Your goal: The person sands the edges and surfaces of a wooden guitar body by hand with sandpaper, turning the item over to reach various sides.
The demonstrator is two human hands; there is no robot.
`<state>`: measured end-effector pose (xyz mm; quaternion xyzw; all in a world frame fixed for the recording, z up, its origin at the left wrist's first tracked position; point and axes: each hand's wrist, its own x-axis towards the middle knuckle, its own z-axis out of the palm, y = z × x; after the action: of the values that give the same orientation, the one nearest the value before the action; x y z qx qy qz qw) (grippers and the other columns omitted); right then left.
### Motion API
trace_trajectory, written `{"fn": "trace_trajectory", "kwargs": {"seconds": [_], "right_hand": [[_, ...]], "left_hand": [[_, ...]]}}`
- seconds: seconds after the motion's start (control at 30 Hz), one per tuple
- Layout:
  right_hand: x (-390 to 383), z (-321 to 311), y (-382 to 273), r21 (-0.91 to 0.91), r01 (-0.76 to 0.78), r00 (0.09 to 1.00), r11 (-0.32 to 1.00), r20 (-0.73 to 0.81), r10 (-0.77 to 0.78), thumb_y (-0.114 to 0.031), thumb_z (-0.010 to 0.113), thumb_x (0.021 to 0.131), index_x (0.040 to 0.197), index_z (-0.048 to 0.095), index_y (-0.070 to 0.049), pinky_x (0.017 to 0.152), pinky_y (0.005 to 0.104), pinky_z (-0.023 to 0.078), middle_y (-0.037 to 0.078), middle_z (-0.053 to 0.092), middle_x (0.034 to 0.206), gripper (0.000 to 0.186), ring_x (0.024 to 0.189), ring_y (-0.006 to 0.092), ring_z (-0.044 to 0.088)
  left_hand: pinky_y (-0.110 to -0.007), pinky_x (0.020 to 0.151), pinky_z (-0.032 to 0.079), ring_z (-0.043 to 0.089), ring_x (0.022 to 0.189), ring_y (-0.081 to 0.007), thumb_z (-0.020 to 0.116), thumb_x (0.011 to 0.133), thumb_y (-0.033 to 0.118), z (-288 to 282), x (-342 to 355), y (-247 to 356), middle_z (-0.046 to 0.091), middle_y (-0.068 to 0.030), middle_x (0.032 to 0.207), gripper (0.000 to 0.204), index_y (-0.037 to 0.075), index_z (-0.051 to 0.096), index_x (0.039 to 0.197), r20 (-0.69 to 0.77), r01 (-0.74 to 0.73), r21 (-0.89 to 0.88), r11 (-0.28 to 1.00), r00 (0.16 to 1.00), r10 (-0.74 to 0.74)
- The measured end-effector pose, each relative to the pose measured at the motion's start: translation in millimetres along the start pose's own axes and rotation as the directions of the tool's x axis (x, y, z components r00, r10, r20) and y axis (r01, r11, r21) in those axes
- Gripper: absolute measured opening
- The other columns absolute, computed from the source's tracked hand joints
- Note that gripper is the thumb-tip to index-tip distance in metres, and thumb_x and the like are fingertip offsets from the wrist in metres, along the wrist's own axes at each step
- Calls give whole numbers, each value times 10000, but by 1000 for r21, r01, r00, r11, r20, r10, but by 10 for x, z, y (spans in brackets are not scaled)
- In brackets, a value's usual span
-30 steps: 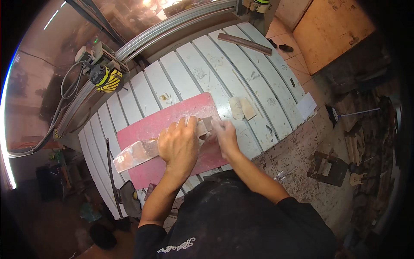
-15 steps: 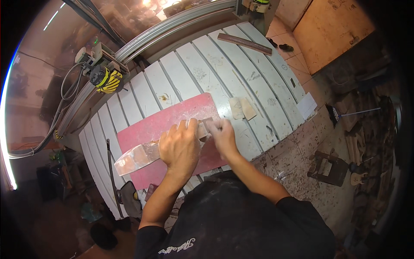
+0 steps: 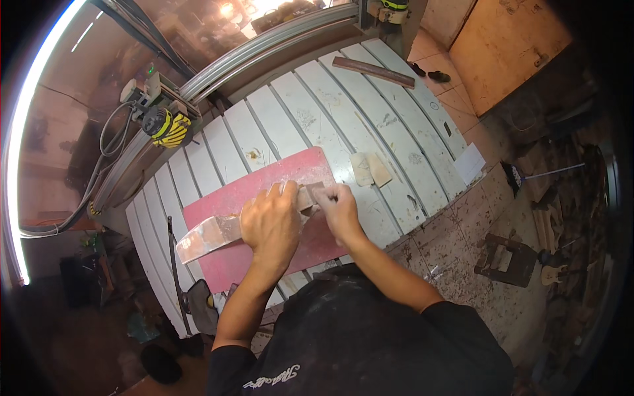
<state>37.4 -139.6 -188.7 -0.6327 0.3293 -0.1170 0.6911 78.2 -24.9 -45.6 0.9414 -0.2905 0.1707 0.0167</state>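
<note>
My left hand is wrapped over the middle of a long, pale, dusty block with angled faces, whose broad end juts out to the left. The block lies over a pinkish-red mat dusted with white powder. At the block's right end, my right hand, whitened with dust, has its fingers curled in a pinch on a small brown piece of sandpaper. The sandpaper rests against the block's end. My palms hide most of the block's middle and part of its right end.
The mat lies on a white slatted table. Two beige pieces sit right of it, with a brown bar farther back. A black-and-yellow motor unit on a rail stands left. A dark rod and grey-black tool lie near left.
The view has shifted slightly. My left hand and right hand keep their holds on the block and the sandpaper, with only a very small shift along the block.
</note>
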Motion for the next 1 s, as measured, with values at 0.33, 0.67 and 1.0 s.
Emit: {"fn": "trace_trajectory", "kwargs": {"seconds": [0.33, 0.67, 1.0], "right_hand": [[399, -350, -177, 195, 99, 994, 976, 24, -106, -238, 755, 959, 1079, 663, 13, 799, 290, 507, 61, 658, 999, 293, 872, 155, 595], [-583, -356, -1972, -233, 908, 416, 347, 582, -698, -478, 845, 826, 1480, 494, 63, 927, 416, 594, 290, 519, 1488, 919, 1158, 375, 696], [-990, 21, -2102, 179, 843, 207, 507, 763, -613, -611, 781, 850, 1583, 377, 30, 1075, 508, 508, 324, 326, 1644, 1055, 1353, 469, 560]], "left_hand": [[-447, 654, 526, 710, 727, -322, 678, 801, 147, -297, 149, -516, 707, -109, 768, 61, 112, 699, 847, 54, -51, -142, 989, 997, 59], [-386, 642, 543, 696, 646, -298, 1015, 523, 444, -1384, -147, -749, 718, -122, 738, 615, 34, 706, 861, -172, 191, -293, 937, 953, -248], [-388, 682, 542, 720, 721, -299, 1006, 617, 369, -1249, -301, -741, 724, -125, 799, 547, 34, 721, 943, -238, 241, -361, 901, 910, -339]]}}
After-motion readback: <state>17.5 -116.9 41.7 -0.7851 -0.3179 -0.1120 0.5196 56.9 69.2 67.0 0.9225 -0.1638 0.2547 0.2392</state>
